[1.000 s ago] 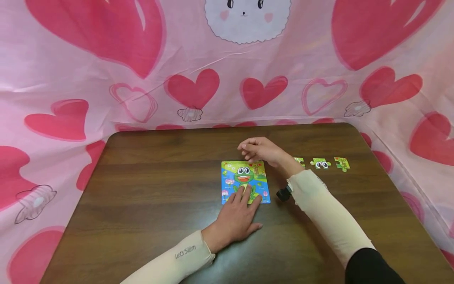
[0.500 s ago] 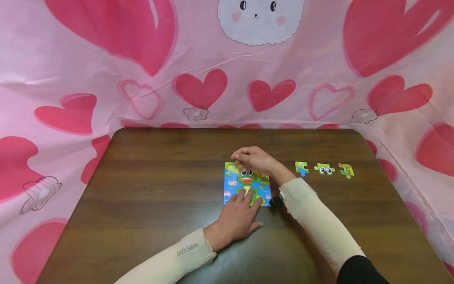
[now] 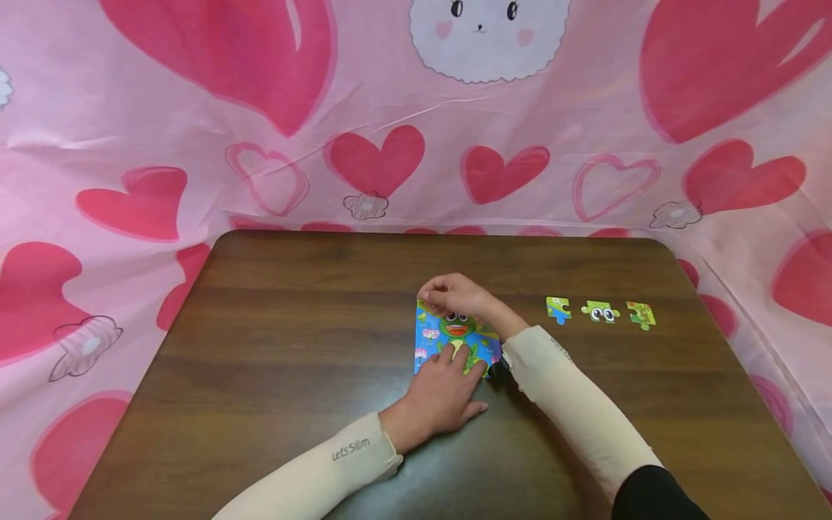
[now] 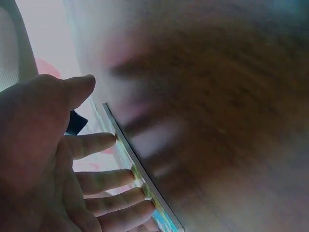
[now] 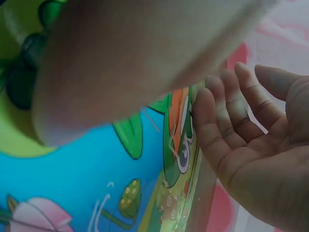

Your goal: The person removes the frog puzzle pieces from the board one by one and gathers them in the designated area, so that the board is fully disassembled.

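A square frog jigsaw puzzle [image 3: 430, 345] lies flat on the dark wooden table. My left hand [image 3: 442, 393] rests on its lower part, fingers spread and fairly straight. The left wrist view shows the fingertips of that hand [image 4: 63, 164] along the board's edge [image 4: 145, 174]. Over the puzzle's top left corner is my right hand [image 3: 458, 296], fingers bent and thumb near the index finger. In the right wrist view this hand [image 5: 251, 145] has loosely curved fingers right at the board's top edge, nothing visible between them. It hides most of the puzzle's top row.
To the right, three loose jigsaw pieces lie in a row: a blue and green piece [image 3: 558, 309], a piece with frog eyes [image 3: 601, 312] and a green piece with a tree [image 3: 641, 315]. Pink heart-printed cloth [image 3: 279, 79] hangs behind the table [image 3: 292, 347].
My right hand has moved left and down toward me, from above the puzzle's top edge to its top left corner. My left hand stays on the puzzle. The head view has shifted slightly.
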A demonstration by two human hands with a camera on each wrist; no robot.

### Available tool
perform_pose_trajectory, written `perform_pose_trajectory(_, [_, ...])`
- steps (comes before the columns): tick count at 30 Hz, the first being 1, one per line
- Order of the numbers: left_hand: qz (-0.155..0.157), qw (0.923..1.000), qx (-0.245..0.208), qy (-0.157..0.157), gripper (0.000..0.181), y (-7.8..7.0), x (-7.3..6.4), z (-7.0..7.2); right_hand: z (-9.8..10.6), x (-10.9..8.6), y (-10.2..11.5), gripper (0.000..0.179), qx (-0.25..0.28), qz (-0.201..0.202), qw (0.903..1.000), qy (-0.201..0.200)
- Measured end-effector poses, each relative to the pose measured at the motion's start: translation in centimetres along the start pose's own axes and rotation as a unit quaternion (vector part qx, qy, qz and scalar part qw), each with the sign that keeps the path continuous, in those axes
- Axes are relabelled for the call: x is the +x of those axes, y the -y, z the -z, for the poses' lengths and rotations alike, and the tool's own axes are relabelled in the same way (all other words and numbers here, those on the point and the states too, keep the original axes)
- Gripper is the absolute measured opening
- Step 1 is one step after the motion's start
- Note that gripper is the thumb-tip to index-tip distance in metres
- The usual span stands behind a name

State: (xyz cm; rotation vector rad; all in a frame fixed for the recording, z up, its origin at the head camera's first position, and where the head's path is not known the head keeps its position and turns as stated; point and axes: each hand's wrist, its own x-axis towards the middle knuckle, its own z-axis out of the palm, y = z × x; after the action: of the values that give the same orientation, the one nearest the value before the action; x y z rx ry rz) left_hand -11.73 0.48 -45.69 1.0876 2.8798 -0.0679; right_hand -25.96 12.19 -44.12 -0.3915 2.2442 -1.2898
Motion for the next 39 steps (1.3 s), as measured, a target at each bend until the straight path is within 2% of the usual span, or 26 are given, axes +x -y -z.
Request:
perform_pose_trajectory(4, [0.000,0.9999,-0.010,0.006,0.065,0.0,0.2,0.0,-0.4,0.0,0.1,0.025,-0.069,0.012,0.9976,0.003])
perform_pose_trajectory(8, [-0.001,0.9998,-0.019,0.010,0.065,0.1,0.3,0.0,-0.6,0.1,0.2,0.025,-0.109,0.020,0.9938,0.005])
perform_pose_trajectory(16, [0.000,0.9996,-0.025,0.014,0.065,0.2,0.1,-0.1,-0.8,0.0,0.4,0.026,-0.136,0.019,0.9904,0.016])
perform_pose_trajectory(21, [0.002,0.9993,-0.032,0.019,0.065,0.3,0.1,-0.3,-0.8,0.0,0.8,0.024,-0.171,0.019,0.9850,0.021])
perform_pose_trajectory(30, [-0.001,0.9995,-0.027,-0.016,0.065,0.3,0.1,-0.3,-0.9,0.0,1.4,0.024,-0.222,0.013,0.9745,0.034])
perform_pose_trajectory(39, [-0.006,0.9995,-0.018,-0.025,0.066,0.5,0.1,-0.4,-1.0,0.2,1.3,0.019,-0.229,0.015,0.9719,0.053])
